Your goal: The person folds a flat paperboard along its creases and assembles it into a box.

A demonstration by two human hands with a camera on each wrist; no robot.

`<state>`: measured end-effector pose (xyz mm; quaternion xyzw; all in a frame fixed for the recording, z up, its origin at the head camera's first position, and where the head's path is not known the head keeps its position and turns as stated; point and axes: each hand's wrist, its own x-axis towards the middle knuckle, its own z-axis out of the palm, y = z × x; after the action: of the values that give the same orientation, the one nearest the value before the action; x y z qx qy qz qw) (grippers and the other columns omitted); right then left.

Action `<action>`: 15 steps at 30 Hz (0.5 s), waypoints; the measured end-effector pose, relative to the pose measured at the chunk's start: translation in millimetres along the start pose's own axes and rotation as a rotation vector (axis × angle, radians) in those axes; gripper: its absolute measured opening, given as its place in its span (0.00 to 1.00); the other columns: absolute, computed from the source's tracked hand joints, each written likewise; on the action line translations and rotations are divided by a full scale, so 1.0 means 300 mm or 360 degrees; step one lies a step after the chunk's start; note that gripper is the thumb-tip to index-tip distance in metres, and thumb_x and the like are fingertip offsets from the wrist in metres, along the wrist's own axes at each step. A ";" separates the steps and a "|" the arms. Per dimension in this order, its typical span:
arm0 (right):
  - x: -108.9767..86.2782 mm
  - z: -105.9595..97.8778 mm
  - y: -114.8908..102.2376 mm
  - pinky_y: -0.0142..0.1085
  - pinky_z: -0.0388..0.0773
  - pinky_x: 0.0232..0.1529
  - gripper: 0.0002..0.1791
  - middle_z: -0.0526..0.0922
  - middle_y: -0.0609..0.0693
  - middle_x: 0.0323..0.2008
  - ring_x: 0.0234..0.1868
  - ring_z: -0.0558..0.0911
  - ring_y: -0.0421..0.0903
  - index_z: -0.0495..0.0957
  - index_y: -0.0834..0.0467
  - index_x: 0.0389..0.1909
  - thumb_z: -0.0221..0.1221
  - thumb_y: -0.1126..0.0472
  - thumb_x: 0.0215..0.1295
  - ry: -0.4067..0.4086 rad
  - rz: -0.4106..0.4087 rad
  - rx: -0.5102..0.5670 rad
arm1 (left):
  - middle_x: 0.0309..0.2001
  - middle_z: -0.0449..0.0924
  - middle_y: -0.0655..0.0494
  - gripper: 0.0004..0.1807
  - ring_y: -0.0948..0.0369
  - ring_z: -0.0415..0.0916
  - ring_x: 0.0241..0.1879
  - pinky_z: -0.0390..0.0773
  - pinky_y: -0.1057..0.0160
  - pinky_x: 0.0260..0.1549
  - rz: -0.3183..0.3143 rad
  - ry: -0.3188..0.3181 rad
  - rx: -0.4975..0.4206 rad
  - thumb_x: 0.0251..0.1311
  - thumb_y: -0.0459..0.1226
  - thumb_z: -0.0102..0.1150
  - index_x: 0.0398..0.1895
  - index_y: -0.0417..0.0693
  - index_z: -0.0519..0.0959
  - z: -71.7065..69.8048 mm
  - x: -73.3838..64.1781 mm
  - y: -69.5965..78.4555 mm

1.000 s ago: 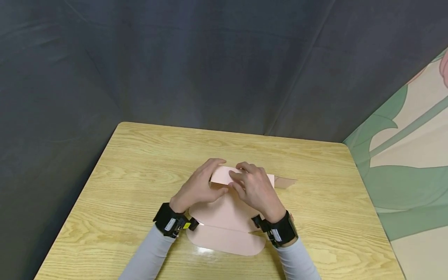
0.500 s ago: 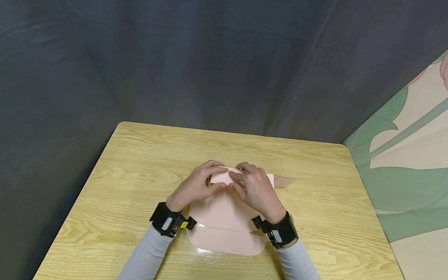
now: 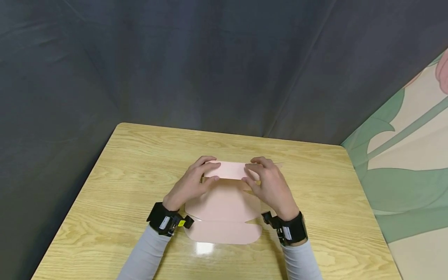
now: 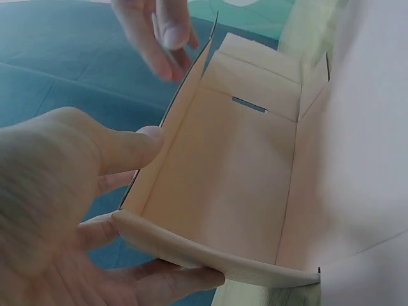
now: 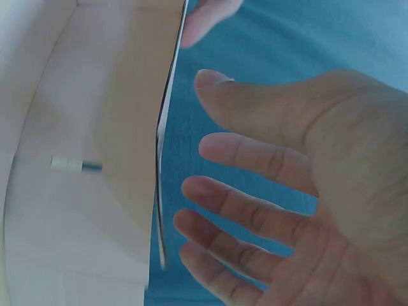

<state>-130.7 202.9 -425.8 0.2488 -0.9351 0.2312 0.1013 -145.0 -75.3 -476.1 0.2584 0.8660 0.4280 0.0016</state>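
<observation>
A pale pink cardboard box [image 3: 222, 202], partly folded, stands in front of me with its flat lid panel toward me. My left hand [image 3: 189, 181] grips its left end; in the left wrist view the thumb [image 4: 150, 145] lies on the side wall [image 4: 182, 105] and fingers press the end flap [image 4: 185, 252]. The tray's inside shows there, with a narrow slot [image 4: 250, 104] near the far end. My right hand [image 3: 274, 186] is by the box's right end. In the right wrist view its fingers [image 5: 248, 210] are spread, apart from the cardboard wall [image 5: 121, 115].
A wood-grain table [image 3: 115, 194] bears the box. Behind it hangs a dark curtain [image 3: 210, 70], and a fabric with a green leaf pattern [image 3: 409, 186] hangs at the right. Black wrist cameras [image 3: 168, 219] sit on both wrists.
My right hand has moved right, away from the middle of the top wall. My left hand has closed on the left end. The box has tilted and shifted slightly left, its right flap now edge-on.
</observation>
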 end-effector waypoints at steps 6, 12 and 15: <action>-0.009 -0.008 0.027 0.51 0.85 0.48 0.14 0.87 0.58 0.48 0.49 0.85 0.58 0.90 0.60 0.42 0.80 0.60 0.58 0.0019 0.0026 -0.0079 | 0.76 0.70 0.44 0.23 0.47 0.71 0.74 0.80 0.49 0.63 0.0042 0.0020 -0.0077 0.76 0.38 0.64 0.71 0.44 0.79 -0.019 0.000 -0.024; -0.007 -0.006 0.044 0.48 0.88 0.46 0.11 0.88 0.58 0.47 0.46 0.87 0.56 0.91 0.62 0.42 0.78 0.62 0.61 -0.0056 0.0078 -0.0007 | 0.76 0.70 0.46 0.23 0.48 0.69 0.76 0.79 0.50 0.66 0.0013 0.0008 -0.0101 0.76 0.36 0.63 0.71 0.44 0.79 -0.024 0.005 -0.028; -0.004 0.002 0.062 0.48 0.89 0.46 0.10 0.89 0.58 0.49 0.48 0.89 0.56 0.91 0.63 0.43 0.76 0.64 0.63 -0.0102 0.0077 0.0073 | 0.76 0.70 0.44 0.22 0.48 0.69 0.76 0.78 0.49 0.68 0.0014 0.0009 -0.0101 0.75 0.35 0.64 0.70 0.43 0.79 -0.023 0.006 -0.027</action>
<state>-139.3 217.3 -433.7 0.2355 -0.9381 0.2469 0.0600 -151.6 -83.5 -477.4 0.2608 0.8509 0.4560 0.0054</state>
